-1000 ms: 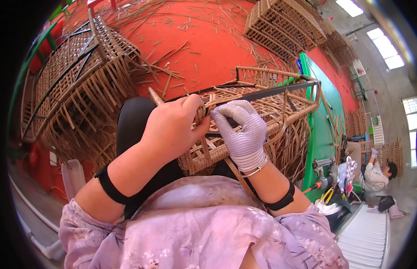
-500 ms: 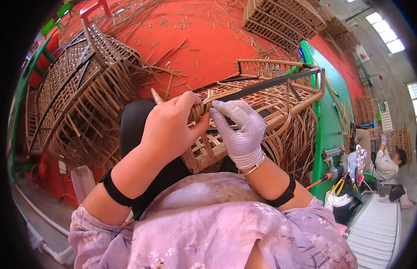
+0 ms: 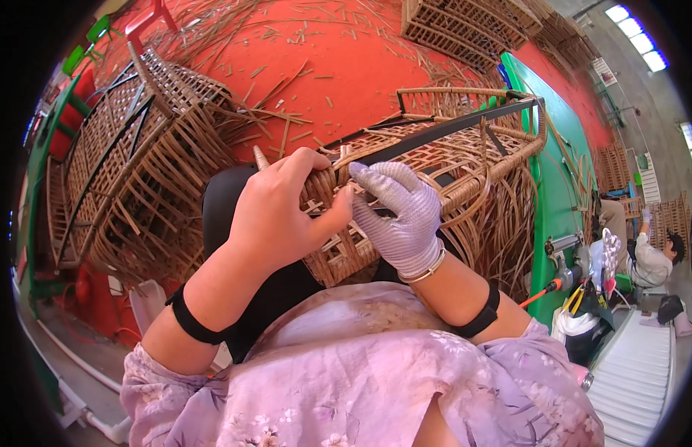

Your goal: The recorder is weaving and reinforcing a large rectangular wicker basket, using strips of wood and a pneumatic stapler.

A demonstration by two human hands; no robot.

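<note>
Across my lap lies a partly woven wicker frame (image 3: 435,149), with dark flat bars and brown rattan strips. My left hand (image 3: 286,201), bare, curls round its near wrapped corner, fingers bent over the rattan binding (image 3: 321,181); the thumb is held apart from the index finger. Close beside it is my right hand (image 3: 402,208) in a pale striped glove. Its thumb and forefinger bend toward each other at the corner, and what they pinch, if anything, is too small to make out. A wrapped pole end (image 3: 260,157) sticks up behind my left hand.
Another woven wicker piece (image 3: 137,156) stands at left, loose strips hanging from it. Rattan scraps litter the red floor (image 3: 346,67). A wicker crate (image 3: 465,33) stands far right. A green board (image 3: 566,164) borders the right side; beyond it another person (image 3: 651,253) sits.
My left thumb has drawn away from the fingers of that hand, and the right fingertips have parted slightly from the binding. The whole view has shifted a little.
</note>
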